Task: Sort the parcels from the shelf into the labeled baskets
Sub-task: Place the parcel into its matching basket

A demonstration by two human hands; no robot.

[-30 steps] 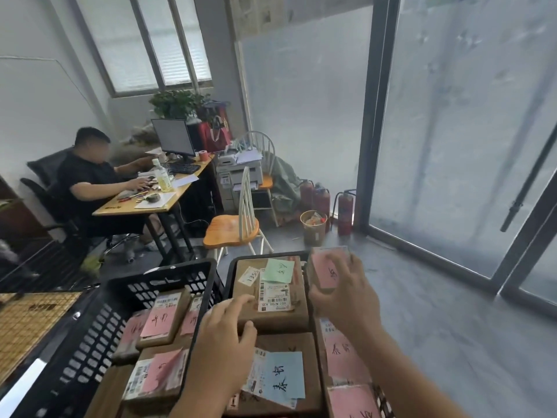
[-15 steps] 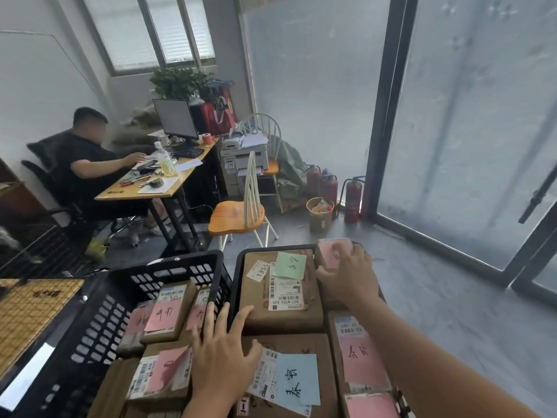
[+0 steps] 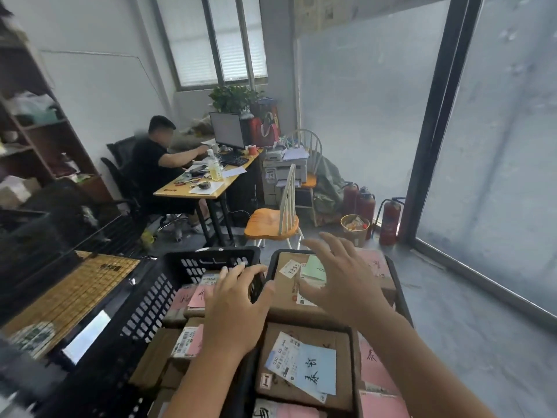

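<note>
Right now both hands are empty and spread wide. The left hand (image 3: 233, 309) hangs over the edge where the two baskets meet, its fingers straight and apart. The right hand (image 3: 340, 277) floats above the far box (image 3: 289, 292) in the right basket (image 3: 402, 297), fingers fanned out and holding nothing.

The parcels sit in the baskets. The left basket (image 3: 150, 300) is black with holes in its wall, and it holds brown boxes with pink notes (image 3: 199, 297) on them. The right basket holds a box with a green note (image 3: 315, 268), a near box with a blue note (image 3: 316, 368), and boxes with pink notes along its right side (image 3: 373, 365).

I think a drop has just been done, since no hand carries a parcel. The next move would be to go to the shelf (image 3: 39, 140) on the left and pick up another parcel. That shelf looks blurry from here, so I cannot tell which parcels are waiting on it. The person will need to read the note on the next parcel and match it to the right basket.
</note>
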